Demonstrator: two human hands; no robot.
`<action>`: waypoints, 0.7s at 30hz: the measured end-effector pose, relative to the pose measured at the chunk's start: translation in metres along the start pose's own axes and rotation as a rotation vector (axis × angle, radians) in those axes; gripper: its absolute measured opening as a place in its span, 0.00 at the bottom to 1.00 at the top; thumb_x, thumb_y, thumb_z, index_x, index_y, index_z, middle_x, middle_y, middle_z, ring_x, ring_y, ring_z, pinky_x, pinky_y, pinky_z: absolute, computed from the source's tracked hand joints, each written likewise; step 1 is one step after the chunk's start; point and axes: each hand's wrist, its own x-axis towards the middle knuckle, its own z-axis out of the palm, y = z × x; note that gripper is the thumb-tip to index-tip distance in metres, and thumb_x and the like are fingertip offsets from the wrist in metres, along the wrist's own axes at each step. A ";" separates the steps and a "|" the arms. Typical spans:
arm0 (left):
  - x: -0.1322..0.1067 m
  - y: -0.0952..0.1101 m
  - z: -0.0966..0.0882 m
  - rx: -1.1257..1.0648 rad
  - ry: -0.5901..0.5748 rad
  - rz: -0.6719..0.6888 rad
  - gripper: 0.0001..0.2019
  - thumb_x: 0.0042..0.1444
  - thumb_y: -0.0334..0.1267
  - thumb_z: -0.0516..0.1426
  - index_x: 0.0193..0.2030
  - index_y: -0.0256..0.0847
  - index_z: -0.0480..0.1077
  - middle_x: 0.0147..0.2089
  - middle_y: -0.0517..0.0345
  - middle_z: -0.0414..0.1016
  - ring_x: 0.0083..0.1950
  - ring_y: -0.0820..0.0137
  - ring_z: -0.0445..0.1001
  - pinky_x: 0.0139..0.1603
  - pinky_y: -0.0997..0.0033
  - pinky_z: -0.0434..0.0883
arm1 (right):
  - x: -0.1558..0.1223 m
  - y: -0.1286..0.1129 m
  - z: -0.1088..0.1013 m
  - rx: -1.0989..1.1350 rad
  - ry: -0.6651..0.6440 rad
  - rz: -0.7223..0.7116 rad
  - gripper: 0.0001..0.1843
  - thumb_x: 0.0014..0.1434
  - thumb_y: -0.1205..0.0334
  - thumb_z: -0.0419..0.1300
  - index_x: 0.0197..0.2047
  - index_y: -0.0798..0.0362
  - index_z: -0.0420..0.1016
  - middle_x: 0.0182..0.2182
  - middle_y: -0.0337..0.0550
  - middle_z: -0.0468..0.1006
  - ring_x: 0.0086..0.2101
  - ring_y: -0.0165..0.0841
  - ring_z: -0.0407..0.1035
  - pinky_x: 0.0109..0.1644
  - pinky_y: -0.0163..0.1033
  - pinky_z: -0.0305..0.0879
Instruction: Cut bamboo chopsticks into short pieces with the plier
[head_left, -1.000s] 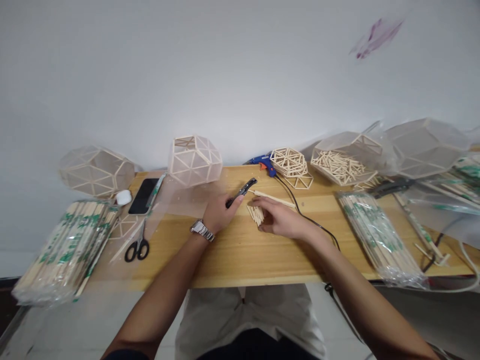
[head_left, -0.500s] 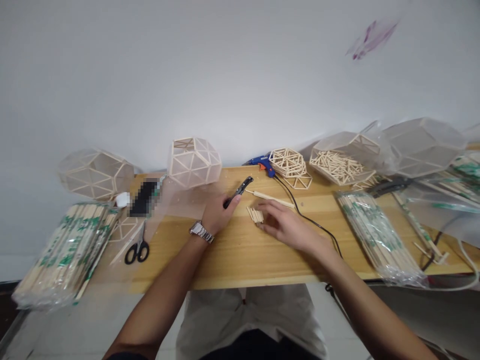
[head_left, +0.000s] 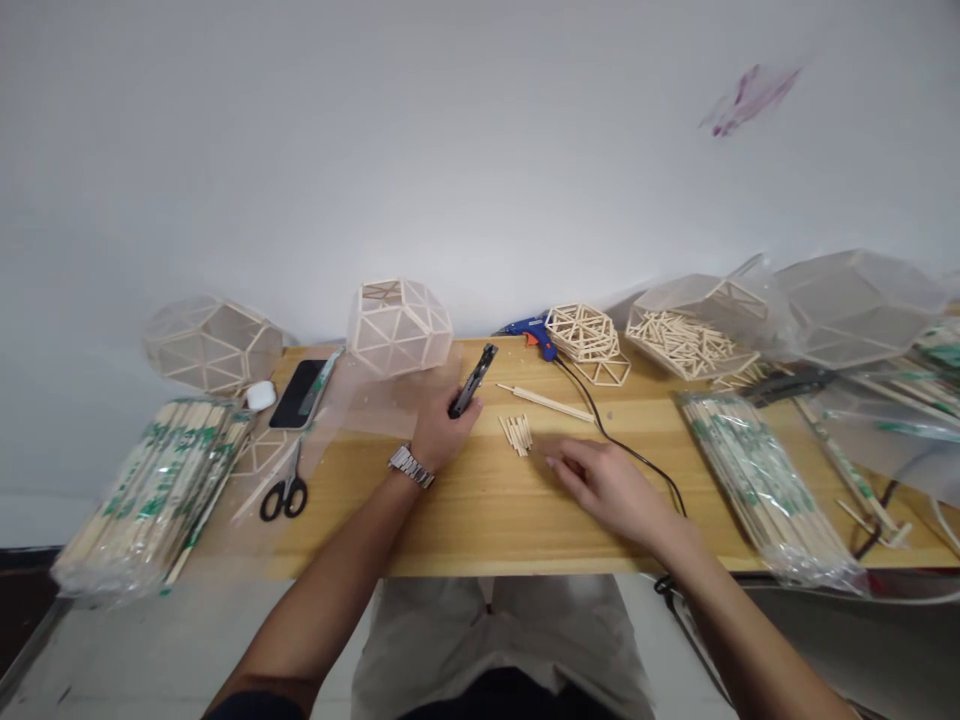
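Note:
My left hand, a metal-banded watch at its wrist, is closed around a slim black hand tool that points away from me; its exact kind is hard to make out. A small bundle of short cut wooden sticks lies on the table between my hands. Just right of the bundle, my right hand hovers with loosely bent fingers, thumb apart and nothing visible in them. Beyond the bundle lie longer chopsticks.
A blue glue gun with a black cord rests behind, beside stacked stick frames. A faceted shell holds many short sticks. Scissors, a phone and wrapped chopsticks lie left; another wrapped pack lies right.
My right hand has drawn back from the short sticks, toward me and to the right. The left hand still grips the black tool, now turned slightly more upright.

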 end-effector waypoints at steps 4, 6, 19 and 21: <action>0.001 0.001 0.000 -0.026 -0.027 -0.007 0.16 0.59 0.47 0.56 0.26 0.42 0.61 0.24 0.65 0.59 0.29 0.73 0.60 0.32 0.69 0.56 | -0.001 0.006 -0.001 -0.017 0.114 -0.022 0.14 0.71 0.63 0.51 0.44 0.52 0.79 0.37 0.48 0.85 0.37 0.40 0.80 0.44 0.41 0.72; 0.001 0.002 0.000 -0.018 -0.045 -0.002 0.16 0.59 0.47 0.56 0.26 0.42 0.60 0.24 0.65 0.58 0.29 0.72 0.59 0.32 0.69 0.55 | -0.003 0.012 -0.002 -0.003 0.174 -0.029 0.13 0.71 0.62 0.52 0.47 0.53 0.79 0.42 0.50 0.86 0.39 0.40 0.81 0.45 0.42 0.74; -0.005 0.008 0.007 0.071 -0.089 0.035 0.14 0.59 0.43 0.57 0.26 0.43 0.59 0.24 0.64 0.62 0.28 0.72 0.62 0.32 0.69 0.56 | -0.034 0.034 -0.006 0.042 0.341 0.142 0.15 0.68 0.52 0.58 0.42 0.50 0.82 0.38 0.49 0.87 0.37 0.43 0.82 0.40 0.44 0.77; -0.006 0.011 0.005 0.114 -0.112 0.048 0.12 0.59 0.41 0.57 0.27 0.43 0.61 0.25 0.63 0.64 0.28 0.71 0.64 0.32 0.69 0.56 | -0.041 0.038 -0.009 0.066 0.357 0.204 0.17 0.66 0.48 0.59 0.41 0.50 0.83 0.37 0.49 0.87 0.36 0.45 0.82 0.39 0.45 0.78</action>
